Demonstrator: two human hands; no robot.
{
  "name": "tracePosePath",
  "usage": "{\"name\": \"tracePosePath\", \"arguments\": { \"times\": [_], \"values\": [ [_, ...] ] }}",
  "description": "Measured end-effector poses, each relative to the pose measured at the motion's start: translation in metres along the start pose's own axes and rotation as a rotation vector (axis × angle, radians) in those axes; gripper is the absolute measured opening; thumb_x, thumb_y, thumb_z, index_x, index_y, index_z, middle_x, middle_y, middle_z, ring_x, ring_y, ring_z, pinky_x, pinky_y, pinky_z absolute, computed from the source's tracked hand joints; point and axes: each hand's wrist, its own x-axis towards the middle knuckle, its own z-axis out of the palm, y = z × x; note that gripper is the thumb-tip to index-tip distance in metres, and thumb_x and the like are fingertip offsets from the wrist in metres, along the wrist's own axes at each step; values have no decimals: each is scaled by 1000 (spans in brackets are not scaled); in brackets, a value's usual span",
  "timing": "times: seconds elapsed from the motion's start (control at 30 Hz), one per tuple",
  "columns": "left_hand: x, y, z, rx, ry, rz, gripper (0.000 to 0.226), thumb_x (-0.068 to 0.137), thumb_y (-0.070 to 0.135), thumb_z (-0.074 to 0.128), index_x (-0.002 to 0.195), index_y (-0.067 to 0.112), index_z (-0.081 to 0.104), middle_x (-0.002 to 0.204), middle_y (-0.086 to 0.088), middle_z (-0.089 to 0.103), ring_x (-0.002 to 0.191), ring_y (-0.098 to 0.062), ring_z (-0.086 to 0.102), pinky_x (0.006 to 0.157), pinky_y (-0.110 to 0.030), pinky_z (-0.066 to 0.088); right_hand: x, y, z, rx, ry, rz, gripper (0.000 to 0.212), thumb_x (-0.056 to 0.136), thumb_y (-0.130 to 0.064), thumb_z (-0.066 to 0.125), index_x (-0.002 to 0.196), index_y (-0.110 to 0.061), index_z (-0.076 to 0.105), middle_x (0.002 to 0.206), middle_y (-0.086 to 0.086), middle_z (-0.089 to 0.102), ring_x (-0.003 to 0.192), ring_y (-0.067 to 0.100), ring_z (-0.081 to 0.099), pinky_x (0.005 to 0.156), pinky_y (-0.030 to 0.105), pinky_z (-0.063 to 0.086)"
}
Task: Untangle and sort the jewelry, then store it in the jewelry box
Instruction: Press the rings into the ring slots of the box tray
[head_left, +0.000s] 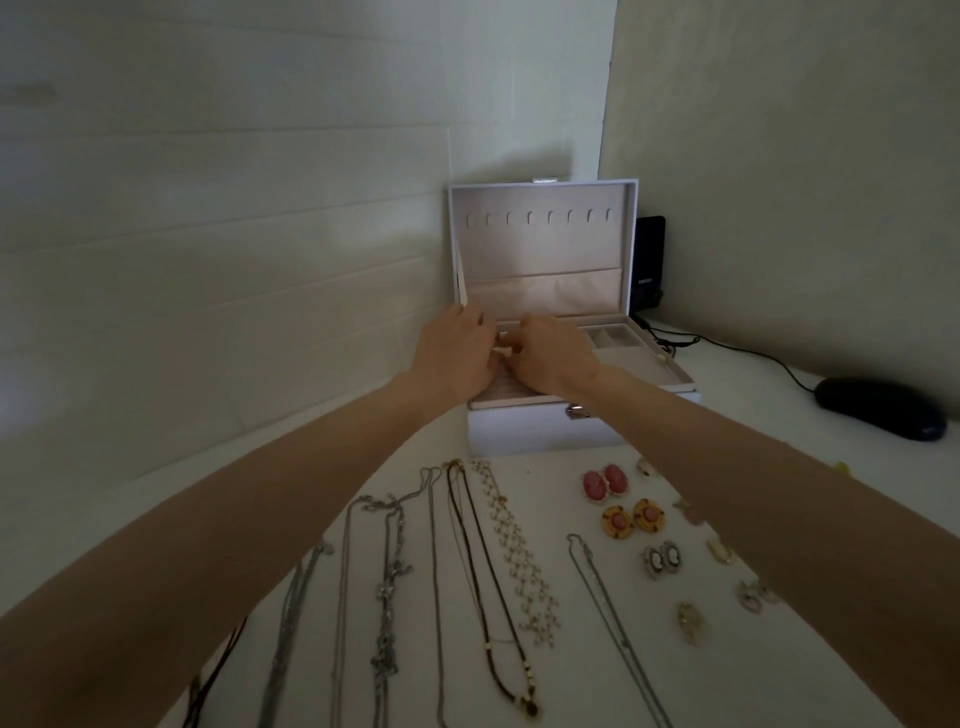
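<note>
Two hands meet over the open jewelry box (545, 428), which stands at the far corner of the white table (582, 691). Its lid (540, 249) is upright, close to the pale walls. The tray's right compartments are uncovered. Between the box front and the near table edge, necklaces (387, 592) lie in separate rows on the left. Earring pairs, including a pink pair (602, 483), are grouped on the right, some hidden under your right forearm. A black computer mouse (878, 408) rests right of the box. Your left hand (457, 358) and right hand (550, 358) hover over the tray's left part, fingers curled inward, tips together. You cannot tell whether they pinch anything.
</note>
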Motion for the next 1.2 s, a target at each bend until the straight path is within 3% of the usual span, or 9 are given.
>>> {"name": "tracePosePath", "arguments": {
  "times": [0.07, 0.13, 0.23, 0.33, 0.4, 0.53, 0.83, 1.0, 1.2],
  "values": [
    [-23, 9, -5, -206, 231, 14, 17, 91, 25, 57, 99, 11, 62, 99, -5, 60, 81, -18, 54, 60, -27, 31, -17, 5, -4, 83, 142, -36, 28, 92, -22, 53, 116, -20, 67, 104, 8, 62, 99, 26, 57, 81, 32, 41],
    [-49, 19, -9, -379, 318, 66, 11, 87, 22, 63, 84, 12, 60, 78, 0, 61, 62, -10, 46, 54, -25, 31, -36, 13, -7, 155, 254, -75, 25, 88, -15, 57, 108, -16, 71, 99, 8, 64, 94, 25, 57, 77, 27, 37],
    [-77, 31, -3, -433, 164, 110, 19, 84, 30, 66, 82, 12, 61, 72, 2, 64, 57, -14, 52, 56, -23, 34, -62, 19, -5, 154, 358, -183, 18, 79, -7, 61, 88, -13, 75, 82, 8, 64, 81, 26, 58, 74, 31, 43],
    [-89, 41, 8, -396, -26, 66, 32, 84, 38, 65, 99, 10, 64, 98, -5, 68, 87, -23, 63, 68, -24, 37, -88, 18, -5, 148, 446, -273, 18, 71, -4, 58, 77, -11, 73, 76, 7, 62, 74, 19, 52, 64, 26, 40],
    [-91, 50, 12, -358, -146, -9, 34, 87, 39, 61, 108, 12, 60, 112, -3, 63, 100, -21, 59, 77, -28, 41, -100, 18, -4, 197, 419, -265, 18, 73, -1, 58, 78, -11, 72, 77, 5, 61, 70, 15, 51, 60, 25, 41],
    [-93, 64, 14, -371, -94, -142, 28, 86, 36, 63, 102, 13, 62, 110, -2, 63, 100, -19, 58, 75, -29, 40, -111, 21, 3, 303, 315, -215, 19, 78, 0, 58, 82, -12, 72, 79, 1, 59, 65, 10, 50, 58, 28, 45],
    [-93, 76, 13, -341, -96, -208, 20, 91, 29, 58, 100, 11, 61, 112, -4, 60, 99, -23, 59, 76, -34, 44, -120, 10, 7, 385, 185, -27, 19, 84, -2, 60, 91, -12, 74, 90, 5, 67, 80, 15, 55, 76, 32, 47],
    [-98, 73, 2, -289, -178, -191, 32, 96, 31, 50, 117, 7, 55, 123, -9, 55, 107, -27, 56, 83, -35, 42, -122, 0, 5, 399, 186, -18, 20, 82, -1, 60, 93, -11, 74, 94, 8, 69, 84, 19, 59, 80, 33, 48],
    [-122, 34, -42, -324, -274, -369, 27, 95, 32, 52, 109, 10, 59, 113, -8, 62, 104, -25, 58, 79, -31, 40, -125, -30, -6, 393, 108, -68, 20, 87, -4, 57, 97, -11, 73, 101, 3, 66, 86, 10, 50, 83, 26, 44]
  ]
}}
